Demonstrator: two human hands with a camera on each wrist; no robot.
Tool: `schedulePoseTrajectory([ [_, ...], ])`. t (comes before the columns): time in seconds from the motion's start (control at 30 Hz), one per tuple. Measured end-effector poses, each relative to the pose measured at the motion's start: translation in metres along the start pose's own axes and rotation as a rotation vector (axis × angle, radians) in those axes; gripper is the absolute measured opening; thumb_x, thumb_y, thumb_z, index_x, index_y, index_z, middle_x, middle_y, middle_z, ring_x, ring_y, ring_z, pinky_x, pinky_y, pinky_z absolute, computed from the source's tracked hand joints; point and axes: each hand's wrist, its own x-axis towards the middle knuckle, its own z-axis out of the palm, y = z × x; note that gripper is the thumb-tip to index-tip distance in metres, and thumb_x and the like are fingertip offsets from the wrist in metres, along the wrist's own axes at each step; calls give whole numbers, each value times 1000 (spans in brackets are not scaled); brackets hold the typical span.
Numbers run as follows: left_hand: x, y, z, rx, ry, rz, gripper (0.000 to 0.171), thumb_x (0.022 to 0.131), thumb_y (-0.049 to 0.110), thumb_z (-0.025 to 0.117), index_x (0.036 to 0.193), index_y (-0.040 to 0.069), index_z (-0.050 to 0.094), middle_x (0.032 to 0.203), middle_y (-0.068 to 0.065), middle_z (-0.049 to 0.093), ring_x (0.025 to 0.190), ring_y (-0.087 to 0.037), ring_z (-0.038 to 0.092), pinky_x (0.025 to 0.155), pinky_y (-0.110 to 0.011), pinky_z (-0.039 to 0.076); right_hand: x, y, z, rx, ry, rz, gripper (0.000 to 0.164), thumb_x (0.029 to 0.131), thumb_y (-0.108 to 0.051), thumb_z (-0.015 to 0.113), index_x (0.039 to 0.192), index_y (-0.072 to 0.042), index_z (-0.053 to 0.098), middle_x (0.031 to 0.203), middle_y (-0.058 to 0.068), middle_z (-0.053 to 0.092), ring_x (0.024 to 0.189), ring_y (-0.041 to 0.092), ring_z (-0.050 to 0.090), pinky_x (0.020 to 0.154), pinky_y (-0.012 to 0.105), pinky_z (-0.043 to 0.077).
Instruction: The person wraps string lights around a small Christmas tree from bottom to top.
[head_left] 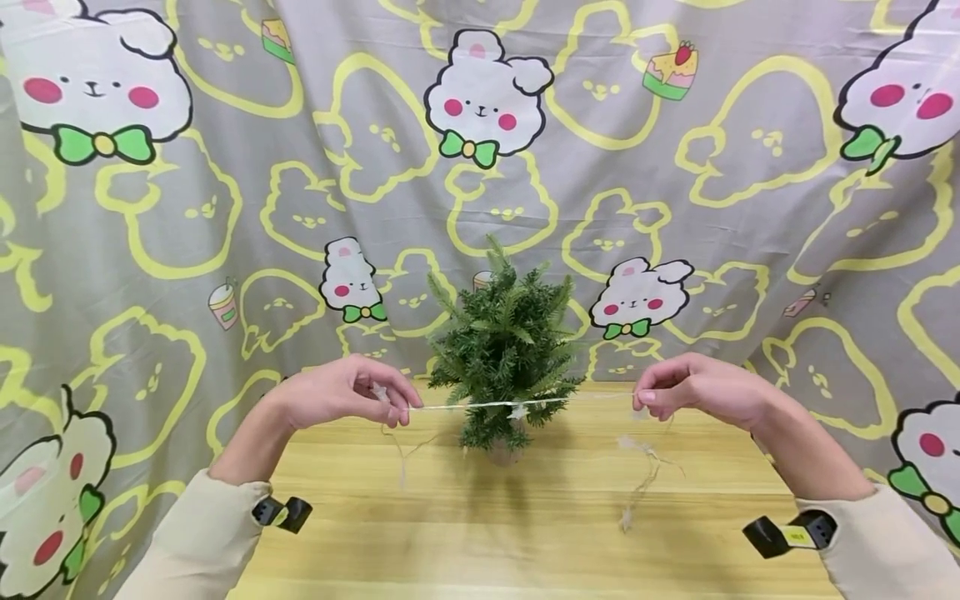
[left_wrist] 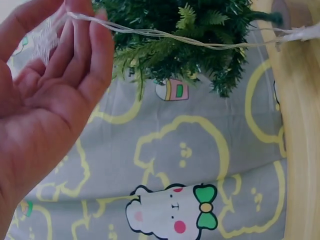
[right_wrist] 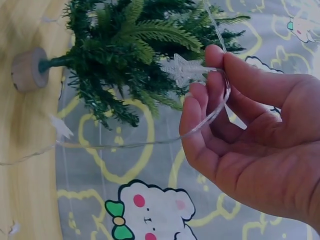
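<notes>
A string of star fairy lights [head_left: 457, 406] stretches nearly level between my two hands, in front of a small artificial Christmas tree [head_left: 501, 342]. My left hand [head_left: 337, 392] pinches the clear wire left of the tree, and a star hangs by its fingers. To the right of the tree, my right hand [head_left: 701, 392] pinches the wire between thumb and index finger. Beside those fingertips, a clear star [right_wrist: 182, 70] shows in the right wrist view. Loose wire with more stars dangles below both hands. The tree stands upright on a round wooden base [right_wrist: 30, 70].
The wooden table [head_left: 480, 533] reaches toward me under both forearms. Close behind the tree hangs a grey curtain [head_left: 300, 150] printed with white rabbits and yellow outlines. Dark cameras sit on my left cuff [head_left: 281, 513] and right cuff [head_left: 791, 533].
</notes>
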Motion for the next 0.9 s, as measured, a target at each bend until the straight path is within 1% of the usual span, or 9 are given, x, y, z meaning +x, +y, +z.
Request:
schedulePoseTrajectory([
  [0.1, -1, 0, -2, -28, -54, 29, 28, 98, 6, 64, 126, 2, 65, 108, -22, 71, 98, -25, 71, 90, -40, 58, -5, -3, -5, 5, -14, -3, 27, 101, -19, 61, 107, 7, 66, 97, 4, 68, 86, 25, 61, 81, 35, 53],
  [0.17, -2, 0, -2, -42, -67, 37, 29, 98, 4, 63, 126, 1, 63, 106, -22, 70, 94, -22, 70, 87, -41, 59, -6, -3, -7, 5, -10, -3, 25, 101, -17, 61, 106, 7, 66, 95, 3, 67, 84, 24, 61, 79, 34, 53],
  [0.27, -4, -3, -3, -43, -36, 16, 27, 96, 2, 63, 124, -1, 63, 102, -21, 70, 90, -19, 69, 82, -38, 59, -9, -1, -10, 16, -5, 1, 22, 101, -16, 60, 105, 5, 67, 90, 1, 64, 80, 22, 59, 76, 34, 52],
  [0.37, -6, -8, -6, -23, 13, -18, 29, 94, 3, 65, 123, -1, 65, 98, -18, 71, 88, -19, 68, 83, -37, 59, -11, 4, -13, 27, -12, 6, 23, 102, -15, 60, 105, 6, 66, 89, 0, 63, 79, 21, 59, 76, 34, 52],
  [0.4, -8, -10, -7, -13, 29, -32, 29, 94, 3, 66, 122, 0, 66, 98, -19, 71, 88, -19, 68, 84, -36, 58, -11, 5, -14, 30, -14, 9, 23, 101, -16, 60, 105, 6, 66, 89, 0, 63, 80, 21, 59, 76, 34, 52],
  [0.47, -10, -13, -8, 7, 48, -52, 28, 93, 5, 66, 121, 2, 68, 97, -18, 71, 88, -17, 68, 85, -36, 58, -12, 8, -15, 28, -14, 15, 24, 101, -16, 60, 106, 7, 66, 90, 0, 64, 82, 22, 60, 78, 34, 53],
  [0.6, -14, -13, -8, 20, 62, -59, 22, 95, 5, 64, 115, 1, 71, 95, -18, 69, 84, -17, 66, 83, -35, 58, -12, 11, -19, 26, -3, 25, 25, 101, -16, 60, 106, 8, 65, 93, 2, 67, 86, 24, 61, 80, 33, 54],
  [0.77, -15, -14, -7, 64, 69, -97, 17, 97, 7, 61, 109, 0, 72, 96, -10, 69, 85, -19, 67, 83, -33, 57, -14, 14, -24, 40, 12, 24, 20, 102, -14, 58, 104, 4, 68, 94, 1, 68, 86, 20, 61, 80, 31, 54],
  [0.9, -16, -20, -9, 98, 59, -115, 14, 97, 7, 62, 105, 1, 71, 96, -6, 69, 87, -21, 68, 84, -33, 57, -14, 15, -28, 53, -1, 24, 19, 103, -13, 57, 103, 2, 69, 94, -1, 70, 86, 19, 62, 80, 30, 55],
])
